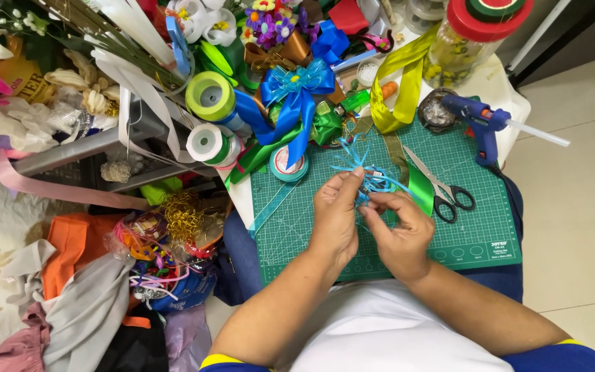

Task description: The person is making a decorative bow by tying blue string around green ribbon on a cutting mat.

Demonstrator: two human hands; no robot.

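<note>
My left hand point(335, 213) and my right hand point(399, 227) meet over a green cutting mat point(476, 227). Between their fingertips they pinch a small bunch of thin light-blue ribbon loops point(363, 172), whose strands fan out above the fingers. A finished blue ribbon bow point(296, 89) with a yellow centre lies at the mat's far left corner. Black-handled scissors point(442, 189) rest on the mat just right of my right hand, beside a strip of green ribbon point(419, 187).
A blue glue gun point(480, 124) stands at the mat's far right corner. Ribbon rolls point(208, 141), a tape roll point(287, 165), a yellow-green ribbon point(401, 83) and artificial flowers crowd the far side. Cloth and bags of trimmings point(153, 255) lie at the left. Tiled floor point(580, 227) is at the right.
</note>
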